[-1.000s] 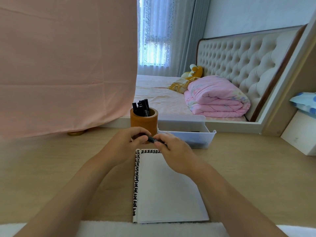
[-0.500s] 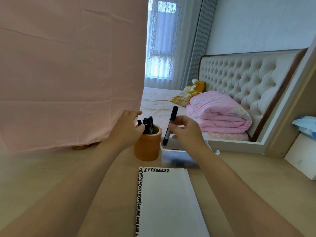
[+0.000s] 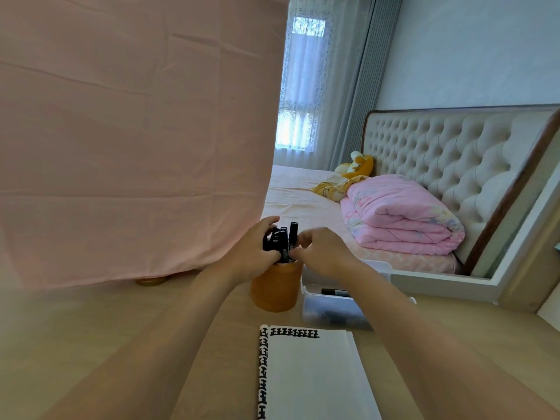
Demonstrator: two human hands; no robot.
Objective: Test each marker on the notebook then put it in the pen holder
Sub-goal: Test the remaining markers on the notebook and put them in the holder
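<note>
Several markers (image 3: 279, 239): black, upright in orange pen holder (image 3: 275, 291).
Left hand (image 3: 250, 257): curled round the bunch.
Right hand (image 3: 322, 253): pinching tallest marker (image 3: 293, 233) at holder mouth.
Notebook (image 3: 312, 377): open, nearer than holder.

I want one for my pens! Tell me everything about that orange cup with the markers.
The pen holder is a round, orange-brown cup, wooden-looking, standing upright on the desk beyond the notebook, beside a clear tray. Black markers stick up out of it. The left hand grips the bunch at its rim; the right hand pinches the tallest marker.
</note>
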